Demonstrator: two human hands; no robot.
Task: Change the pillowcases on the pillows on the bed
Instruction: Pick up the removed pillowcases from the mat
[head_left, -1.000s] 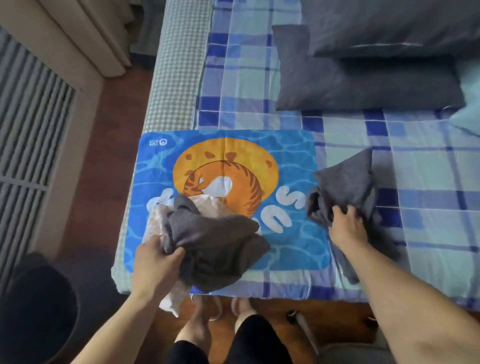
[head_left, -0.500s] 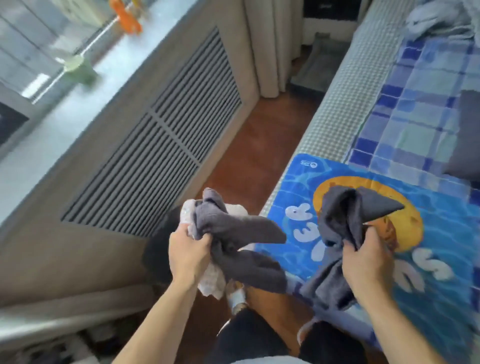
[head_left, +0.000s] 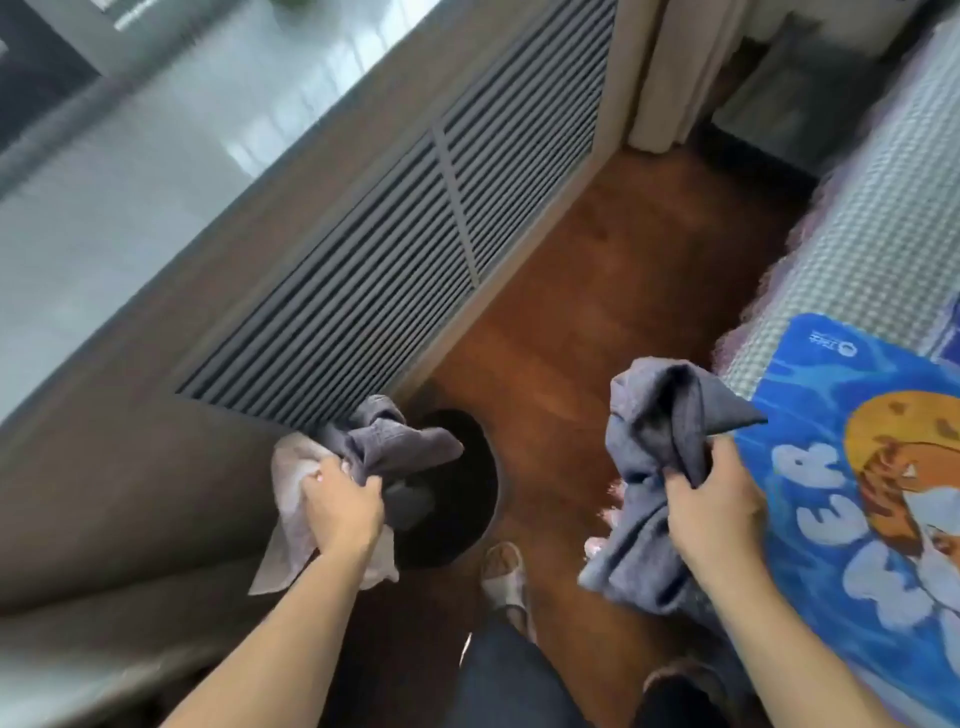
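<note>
My left hand (head_left: 343, 506) grips a bunched grey pillowcase (head_left: 400, 441) together with a pale pinkish cloth (head_left: 288, 488), held over a dark round bin (head_left: 457, 493) on the floor. My right hand (head_left: 714, 506) grips a second crumpled grey pillowcase (head_left: 660, 441) in the air beside the bed's edge. The pillows are out of view.
A blue mat with an orange tiger print (head_left: 857, 467) lies on the bed corner, over a checked mattress side (head_left: 872, 228). A slatted radiator cover (head_left: 395, 260) runs along the left wall under a windowsill. Wooden floor (head_left: 613, 291), my slippered foot (head_left: 504, 571) and curtains (head_left: 675, 73) are visible.
I have turned left, away from the bed toward the wall. Both hands lifted the grey pillowcases off the bed; the left bundle now hangs over the dark bin.
</note>
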